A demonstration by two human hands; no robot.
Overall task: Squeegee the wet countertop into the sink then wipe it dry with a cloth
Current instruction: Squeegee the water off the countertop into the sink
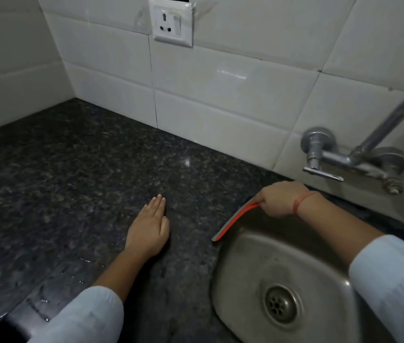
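My right hand (279, 199) grips the handle of an orange squeegee (234, 221). Its grey blade lies along the left rim of the steel sink (243, 263), at the edge of the dark speckled countertop (72, 174). My left hand (150, 227) rests flat on the countertop, palm down, fingers together, a little left of the squeegee. Water droplets (89, 261) glisten on the counter near its front edge, beside my left forearm. No cloth is in view.
A chrome wall tap (339, 159) with a long spout juts out over the sink at the right. White wall tiles back the counter, with a power socket (172, 22) above. The counter's front edge (0, 318) runs at lower left.
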